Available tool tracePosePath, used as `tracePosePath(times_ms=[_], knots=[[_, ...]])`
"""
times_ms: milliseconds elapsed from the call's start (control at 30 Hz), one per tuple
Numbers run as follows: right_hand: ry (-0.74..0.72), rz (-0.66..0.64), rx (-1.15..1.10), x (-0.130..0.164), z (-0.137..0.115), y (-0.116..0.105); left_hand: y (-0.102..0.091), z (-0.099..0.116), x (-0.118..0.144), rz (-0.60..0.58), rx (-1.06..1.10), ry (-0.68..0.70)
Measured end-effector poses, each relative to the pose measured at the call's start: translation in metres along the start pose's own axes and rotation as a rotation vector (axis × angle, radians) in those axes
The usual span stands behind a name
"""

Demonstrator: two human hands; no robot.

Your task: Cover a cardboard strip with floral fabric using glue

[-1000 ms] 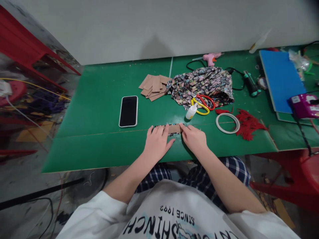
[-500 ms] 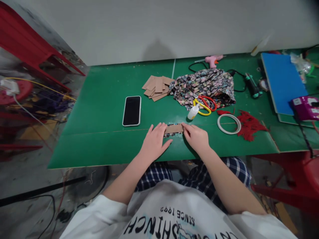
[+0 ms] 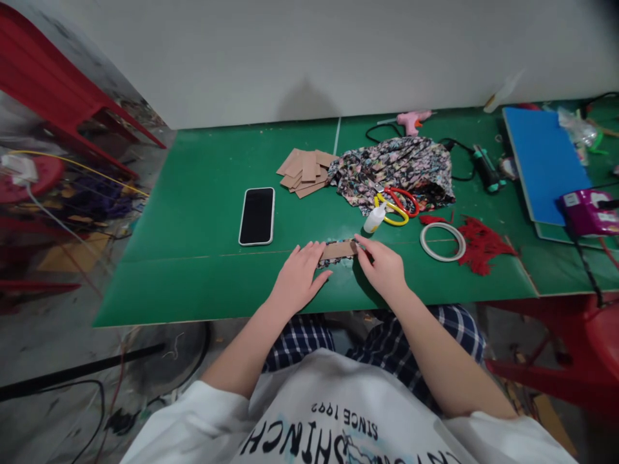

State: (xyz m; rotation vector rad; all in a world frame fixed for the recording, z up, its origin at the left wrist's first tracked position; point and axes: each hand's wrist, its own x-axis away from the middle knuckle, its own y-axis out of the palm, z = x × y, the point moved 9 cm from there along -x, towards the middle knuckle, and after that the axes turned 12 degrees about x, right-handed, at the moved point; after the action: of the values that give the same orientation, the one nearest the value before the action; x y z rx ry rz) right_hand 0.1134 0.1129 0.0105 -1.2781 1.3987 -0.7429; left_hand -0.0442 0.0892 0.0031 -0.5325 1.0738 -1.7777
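A small brown cardboard strip (image 3: 338,250) with patterned fabric under it lies on the green table (image 3: 203,212) near the front edge. My left hand (image 3: 297,277) lies flat with fingers spread, its fingertips pressing the strip's left end. My right hand (image 3: 384,267) pinches the strip's right end between thumb and fingers. Just behind the strip stands a small white glue bottle (image 3: 373,220).
A black phone (image 3: 256,216) lies to the left. Behind are a pile of cardboard pieces (image 3: 304,171), floral fabric (image 3: 396,169), red and yellow scissors (image 3: 399,205), a tape ring (image 3: 442,241), red yarn (image 3: 481,242), a pink glue gun (image 3: 410,120), a blue board (image 3: 544,158).
My left hand has slid back a little, uncovering more of the strip. My right hand's fingers have curled onto the strip's right end. The view shifted slightly.
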Motion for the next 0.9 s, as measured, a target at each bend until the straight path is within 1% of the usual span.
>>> tracePosePath(times_ms=[67,133,233,300,400,467,567,667,800,867,900], knots=[[-0.074,0.035,0.023,-0.001,-0.009,-0.003,0.002,0.000,0.004,0.002,-0.014,0.004],[-0.221,0.032,0.035,-0.002,-0.025,-0.001,0.002,-0.001,0.010,0.000,-0.019,0.011],[-0.459,-0.044,0.022,-0.002,-0.051,0.011,-0.004,-0.010,0.017,0.006,-0.019,-0.006],[-0.520,-0.100,0.032,-0.006,-0.060,0.019,-0.014,-0.020,0.022,0.048,-0.019,-0.051],[-0.539,-0.179,0.092,-0.013,-0.066,0.027,-0.031,-0.034,0.028,0.147,-0.012,-0.116],[-0.548,-0.226,0.136,-0.018,-0.069,0.028,-0.038,-0.038,0.031,0.192,0.005,-0.122],[-0.540,-0.292,0.182,-0.026,-0.073,0.025,-0.040,-0.035,0.034,0.229,0.043,-0.092],[-0.492,-0.345,0.173,-0.031,-0.075,0.021,-0.039,-0.031,0.036,0.259,0.100,-0.068],[-0.415,-0.467,0.024,-0.030,-0.072,0.022,-0.038,-0.032,0.039,0.301,0.236,-0.107],[-0.376,-0.504,-0.127,-0.028,-0.071,0.020,-0.036,-0.035,0.041,0.341,0.370,-0.165],[-0.345,-0.516,-0.229,-0.028,-0.070,0.018,-0.034,-0.038,0.041,0.365,0.474,-0.205]])
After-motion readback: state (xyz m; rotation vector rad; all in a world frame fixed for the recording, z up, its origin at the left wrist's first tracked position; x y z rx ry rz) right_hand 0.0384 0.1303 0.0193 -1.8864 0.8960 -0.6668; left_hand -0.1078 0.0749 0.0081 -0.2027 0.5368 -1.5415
